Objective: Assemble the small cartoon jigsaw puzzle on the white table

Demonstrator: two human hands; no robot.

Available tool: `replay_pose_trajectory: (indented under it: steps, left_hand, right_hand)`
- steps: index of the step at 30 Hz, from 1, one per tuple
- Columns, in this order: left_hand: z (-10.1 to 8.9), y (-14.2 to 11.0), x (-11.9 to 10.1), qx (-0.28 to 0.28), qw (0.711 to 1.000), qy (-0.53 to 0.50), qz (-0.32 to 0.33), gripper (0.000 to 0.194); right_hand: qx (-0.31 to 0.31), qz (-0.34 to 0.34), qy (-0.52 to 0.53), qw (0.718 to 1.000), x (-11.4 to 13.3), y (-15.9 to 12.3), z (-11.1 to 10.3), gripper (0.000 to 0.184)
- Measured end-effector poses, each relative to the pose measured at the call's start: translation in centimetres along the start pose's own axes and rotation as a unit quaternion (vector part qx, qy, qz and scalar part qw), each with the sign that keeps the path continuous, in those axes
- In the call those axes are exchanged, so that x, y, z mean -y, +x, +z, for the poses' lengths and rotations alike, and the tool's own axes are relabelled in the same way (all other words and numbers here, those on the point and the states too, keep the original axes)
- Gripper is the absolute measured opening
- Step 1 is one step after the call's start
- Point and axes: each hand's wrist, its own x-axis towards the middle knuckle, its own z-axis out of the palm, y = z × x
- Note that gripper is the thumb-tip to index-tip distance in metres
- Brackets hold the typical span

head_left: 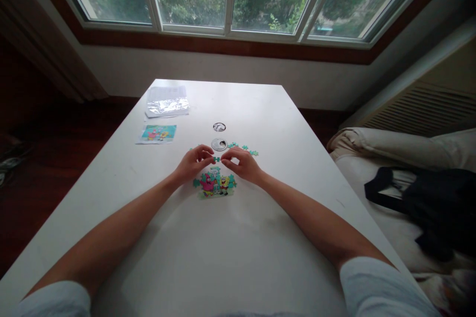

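Between my two hands is a small teal jigsaw puzzle piece (216, 159), pinched at its sides. The fingers of my left hand (195, 163) close on its left end, and my right hand (241, 162) grips the right end. Just below them lies a partly joined jigsaw puzzle (215, 184) with pink and yellow cartoon figures and an uneven upper edge. Loose teal puzzle pieces (245, 148) are scattered beyond my right hand. A few more show behind my left fingers, mostly hidden.
Two round grey-and-white discs (219, 144) lie beyond my hands. At the left of the white table (282, 247) are a picture card (159, 133) and a clear plastic sleeve (167, 101). Dark clothing (439, 203) rests on a pale sofa (386, 223) to the right.
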Motion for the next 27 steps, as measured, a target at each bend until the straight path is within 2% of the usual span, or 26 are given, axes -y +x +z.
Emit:
replay_pose_trajectory:
  steps: [12,27]
  left_hand:
    - [0.45,-0.11,0.19,-0.025,0.999,0.032,0.025,0.024]
    - [0.74,-0.14,0.23,-0.025,1.000,-0.012,0.015,0.025]
  right_hand:
    - [0.003,-0.024,-0.005,1.000,0.06,0.23,0.21,0.021]
    - [0.010,-0.029,-0.020,0.999,-0.09,0.12,0.28,0.022]
